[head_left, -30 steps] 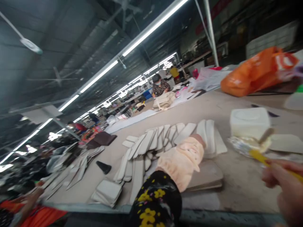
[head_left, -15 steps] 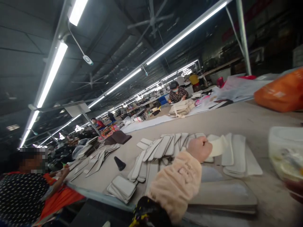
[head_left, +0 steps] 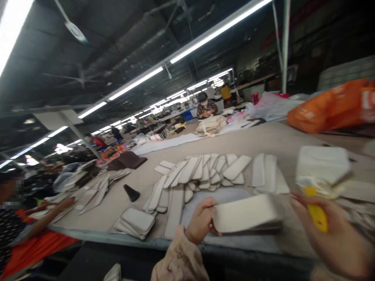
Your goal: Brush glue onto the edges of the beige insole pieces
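My left hand [head_left: 202, 220] is closed on the left end of a cream flat panel [head_left: 244, 214] with rounded corners, near the table's front edge. Beneath the panel's right part shows the darker edge of what looks like a stack. At the right, my blurred right hand [head_left: 336, 230] is closed round a yellow-handled tool [head_left: 318, 214]; its working end cannot be made out. Just behind that hand is a whitish plastic container [head_left: 322, 162] with yellowish smears at its lower front. Overlapping pale panels [head_left: 202, 171] lie in a row beyond my left hand.
A black cone-shaped object [head_left: 131, 193] stands left of the row, behind a small pile of pale panels [head_left: 136, 220]. An orange bag [head_left: 331, 109] lies at the back right. A co-worker's arm [head_left: 55, 210] reaches over the table at left; another person [head_left: 206, 107] sits across the table.
My left hand has drawn back from the row to the near edge, where it holds the cream panel. My right hand has come into view with the yellow-handled tool. The camera view has shifted.
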The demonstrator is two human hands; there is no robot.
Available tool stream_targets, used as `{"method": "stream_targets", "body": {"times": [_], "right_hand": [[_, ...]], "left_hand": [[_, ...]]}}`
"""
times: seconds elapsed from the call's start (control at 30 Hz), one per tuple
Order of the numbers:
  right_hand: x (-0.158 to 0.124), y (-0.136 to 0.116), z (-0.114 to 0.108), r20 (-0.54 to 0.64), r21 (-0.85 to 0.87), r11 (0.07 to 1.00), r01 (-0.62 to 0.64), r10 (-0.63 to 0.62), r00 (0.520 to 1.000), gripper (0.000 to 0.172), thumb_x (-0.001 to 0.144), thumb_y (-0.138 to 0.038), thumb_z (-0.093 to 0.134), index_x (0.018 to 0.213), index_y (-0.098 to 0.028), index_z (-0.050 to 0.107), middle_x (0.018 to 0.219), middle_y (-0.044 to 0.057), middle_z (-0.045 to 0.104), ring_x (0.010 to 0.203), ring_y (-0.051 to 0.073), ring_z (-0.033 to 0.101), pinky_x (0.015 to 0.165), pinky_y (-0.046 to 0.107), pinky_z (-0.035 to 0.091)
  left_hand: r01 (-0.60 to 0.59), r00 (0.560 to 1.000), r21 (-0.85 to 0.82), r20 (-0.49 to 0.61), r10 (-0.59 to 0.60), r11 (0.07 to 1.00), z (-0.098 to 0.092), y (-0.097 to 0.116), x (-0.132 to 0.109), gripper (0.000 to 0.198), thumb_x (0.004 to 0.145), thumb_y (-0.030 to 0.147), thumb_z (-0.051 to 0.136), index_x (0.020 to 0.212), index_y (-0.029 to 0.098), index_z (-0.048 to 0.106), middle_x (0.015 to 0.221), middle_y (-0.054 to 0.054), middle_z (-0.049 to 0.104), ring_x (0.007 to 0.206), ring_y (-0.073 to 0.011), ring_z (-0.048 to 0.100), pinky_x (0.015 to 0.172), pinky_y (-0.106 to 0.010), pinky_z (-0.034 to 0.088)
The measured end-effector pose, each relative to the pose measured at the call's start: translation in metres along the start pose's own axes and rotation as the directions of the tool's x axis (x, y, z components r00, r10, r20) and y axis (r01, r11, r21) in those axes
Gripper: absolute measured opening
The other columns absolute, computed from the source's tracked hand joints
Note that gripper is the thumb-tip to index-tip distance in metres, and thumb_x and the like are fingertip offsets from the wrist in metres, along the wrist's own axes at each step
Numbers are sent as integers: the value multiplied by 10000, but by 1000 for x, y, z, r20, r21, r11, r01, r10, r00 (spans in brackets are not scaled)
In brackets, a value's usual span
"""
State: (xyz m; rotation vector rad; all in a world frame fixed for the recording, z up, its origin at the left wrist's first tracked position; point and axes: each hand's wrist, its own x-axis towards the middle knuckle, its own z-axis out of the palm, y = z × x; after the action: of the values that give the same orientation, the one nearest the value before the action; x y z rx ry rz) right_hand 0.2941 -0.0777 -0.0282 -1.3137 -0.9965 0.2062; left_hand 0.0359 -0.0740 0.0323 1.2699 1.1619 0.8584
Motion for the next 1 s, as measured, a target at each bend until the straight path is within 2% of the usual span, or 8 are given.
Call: {"method": "stream_targets", "body": {"times": [0.1,0.23,0.3,0.43,0.57,0.67,0.87,1.0], "right_hand": [[-6,0,-1,108,52,998,45,-50,993,305,813,-515,631,907,-251,512,1061,128,689,998,257,661,864,442,507],[-13,3,12,220,225,967,-119,68,973,265,868,-436,595,949,-228,454,1121,114,680,1052,224,648,927,435,502],[-16,2,15,234,270,945,-184,121,965,278,853,-432,619,939,-224,455,1103,99,682,1036,220,653,870,401,540],[-19,0,15,297,339,886,-316,218,930,345,795,-445,682,934,-224,456,1071,69,668,796,179,689,651,325,596],[-16,2,18,191,358,900,-250,191,963,333,747,-397,740,857,-213,485,868,15,665,722,146,671,706,314,594],[-13,3,22,185,350,890,-292,240,953,322,751,-410,731,847,-210,497,834,10,651,768,165,681,659,286,595],[-15,2,29,197,342,897,-280,223,955,340,731,-410,740,880,-213,505,769,-38,567,678,115,619,635,293,608],[-11,7,31,69,336,912,-236,226,972,378,687,-392,770,844,-215,475,725,-62,531,592,88,560,615,282,588]], "left_hand": [[-27,999,-51,-31,26,998,-9,6,-3,203,702,403,462,758,208,456,497,39,464,380,-127,485,338,-242,385],[-29,997,-32,-68,27,999,-15,12,4,193,733,416,396,778,231,425,608,11,461,436,-133,474,352,-280,421],[-57,995,-73,-88,50,996,-15,11,6,176,750,410,405,772,236,419,611,16,435,431,-124,445,337,-267,402],[-147,980,-190,-157,118,971,-17,-5,14,169,759,396,502,764,234,454,599,31,426,424,-111,421,302,-230,336],[-111,987,-226,-142,80,968,-26,-27,22,156,788,362,586,812,215,538,509,59,447,371,-83,409,320,-192,316],[-74,992,-186,-119,52,980,-33,-38,23,180,796,365,611,838,198,561,487,69,483,343,-70,424,317,-170,294],[-80,995,-148,-71,70,986,-41,-42,23,210,810,378,613,825,174,566,482,76,503,334,-52,433,317,-149,269],[-56,994,-98,-101,46,994,-45,-44,24,308,788,395,634,986,163,593,523,63,560,376,-65,472,353,-163,312]]}}
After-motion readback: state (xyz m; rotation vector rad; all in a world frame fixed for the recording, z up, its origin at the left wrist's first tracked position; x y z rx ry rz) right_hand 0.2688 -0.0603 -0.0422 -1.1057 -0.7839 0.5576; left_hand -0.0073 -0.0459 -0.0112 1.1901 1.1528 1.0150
